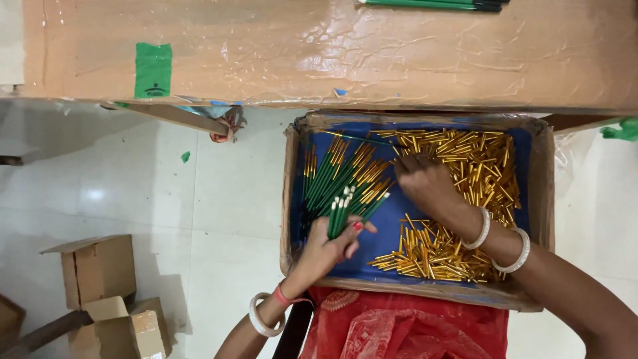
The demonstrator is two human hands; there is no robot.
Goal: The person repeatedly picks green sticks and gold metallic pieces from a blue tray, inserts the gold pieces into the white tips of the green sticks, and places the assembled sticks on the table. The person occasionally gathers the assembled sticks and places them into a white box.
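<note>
Two hands work inside one cardboard box [290,199] on your lap. Your left hand [331,247] is closed around a small bunch of green sticks [347,211], white tips up, at the box's near-left. Your right hand [425,183] lies palm down, fingers curled into the heap of gold tubes [478,159]; whether it has hold of any, you cannot tell. Green sticks with gold ends [335,174], too many to count, fill the left side. Bare blue lining [389,223] lies between the hands. Two small cartons [100,266] sit on the floor [133,179] at left.
</note>
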